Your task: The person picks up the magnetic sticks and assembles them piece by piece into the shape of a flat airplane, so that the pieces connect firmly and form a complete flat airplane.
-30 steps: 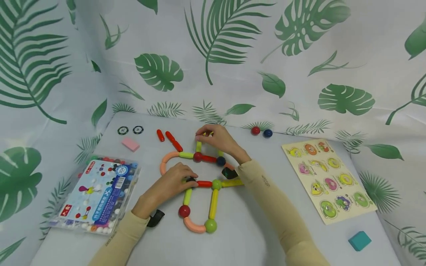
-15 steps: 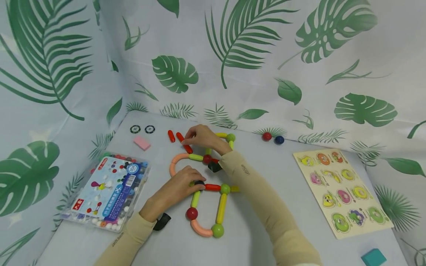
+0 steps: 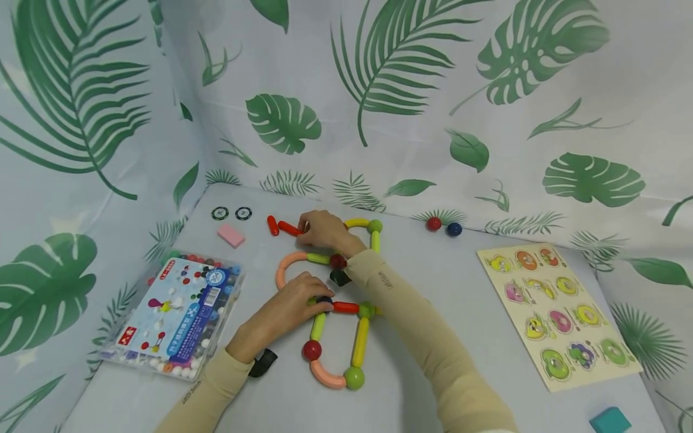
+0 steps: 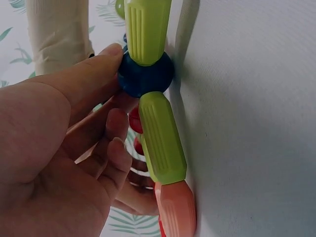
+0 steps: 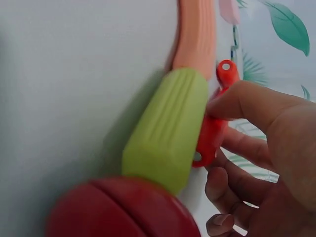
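On the table lies a frame of magnetic sticks and balls, with a red ball [image 3: 312, 350], a green ball [image 3: 354, 377] and a straight yellow stick [image 3: 360, 343] at its near end. My left hand [image 3: 292, 299] holds a dark blue ball [image 4: 145, 74] in it; two light green sticks [image 4: 163, 138] meet that ball. Beyond the frame's far red ball [image 5: 123, 210], my right hand [image 3: 323, 231] pinches a red magnetic stick [image 5: 211, 136] between thumb and fingers. Another red stick [image 3: 290, 228] shows at its fingertips in the head view. A curved salmon stick [image 3: 287, 264] lies between the hands.
At left stands a clear case [image 3: 216, 343] of coloured balls. Two round chips [image 3: 243, 213], a pink block [image 3: 231, 234] and a loose red stick [image 3: 273, 225] lie far left. A loose red ball [image 3: 434, 224], blue ball [image 3: 454, 229], fruit board [image 3: 557, 313] and teal block [image 3: 610, 420] are right.
My right hand has left the far yellow and green part, moved left to the red sticks and taken hold of one; the sticks have shifted. My left hand stays on the blue ball.
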The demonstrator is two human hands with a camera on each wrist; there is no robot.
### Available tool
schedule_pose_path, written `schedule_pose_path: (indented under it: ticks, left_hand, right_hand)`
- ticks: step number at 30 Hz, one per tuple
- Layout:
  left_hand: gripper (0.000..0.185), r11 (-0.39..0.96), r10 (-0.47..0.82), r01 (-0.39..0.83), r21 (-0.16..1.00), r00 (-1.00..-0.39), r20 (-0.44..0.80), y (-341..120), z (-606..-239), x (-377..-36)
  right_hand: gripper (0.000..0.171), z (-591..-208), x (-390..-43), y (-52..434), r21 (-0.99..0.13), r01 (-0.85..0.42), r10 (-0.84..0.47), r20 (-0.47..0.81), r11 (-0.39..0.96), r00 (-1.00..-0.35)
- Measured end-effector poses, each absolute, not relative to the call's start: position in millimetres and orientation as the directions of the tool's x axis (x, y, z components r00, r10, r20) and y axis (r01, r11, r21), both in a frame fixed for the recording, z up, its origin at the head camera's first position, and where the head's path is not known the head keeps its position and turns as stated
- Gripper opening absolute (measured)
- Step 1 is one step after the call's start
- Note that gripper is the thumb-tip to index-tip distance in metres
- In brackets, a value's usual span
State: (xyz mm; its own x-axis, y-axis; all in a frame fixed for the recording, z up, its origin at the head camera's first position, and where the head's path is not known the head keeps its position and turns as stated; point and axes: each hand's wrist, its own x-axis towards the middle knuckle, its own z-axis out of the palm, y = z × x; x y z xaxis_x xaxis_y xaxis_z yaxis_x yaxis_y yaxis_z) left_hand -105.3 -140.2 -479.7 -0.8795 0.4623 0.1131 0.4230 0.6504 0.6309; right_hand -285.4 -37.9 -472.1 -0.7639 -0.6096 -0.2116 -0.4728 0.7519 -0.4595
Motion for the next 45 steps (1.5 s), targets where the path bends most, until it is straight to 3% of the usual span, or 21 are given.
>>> schedule_pose_path:
  ticks: [14, 23, 30, 39, 45]
  left_hand:
    - [0.024, 0.641, 0.469, 0.437, 0.631, -0.874, 0.128, -141, -479, -106]
    - [0.024, 0.638, 0.473, 0.442, 0.63, -0.871, 0.131, -141, -481, -107]
    - [0.025, 0.644, 0.468, 0.419, 0.64, -0.877, 0.104, -141, -481, -108]
    - [0.023, 0.639, 0.469, 0.414, 0.648, -0.878, 0.097, -133, -480, -108]
    - [0.024, 0.65, 0.451, 0.398, 0.647, -0.888, 0.094, -132, -478, -107]
  right_hand:
    - [0.025, -473, -284, -29, -0.433, -0.509, -0.639, -0.237, 0.744, -0.732]
    - [0.011, -474, -283, -24, -0.452, -0.534, -0.669, -0.221, 0.715, -0.709]
    - [0.011, -474, -284, -19, -0.51, -0.531, -0.683, -0.166, 0.677, -0.712]
    - [0.016, -451, -273, 26, -0.587, -0.538, -0.698, -0.064, 0.605, -0.713]
    - [0.022, -435, -264, 78, -0.581, -0.535, -0.666, -0.015, 0.613, -0.746]
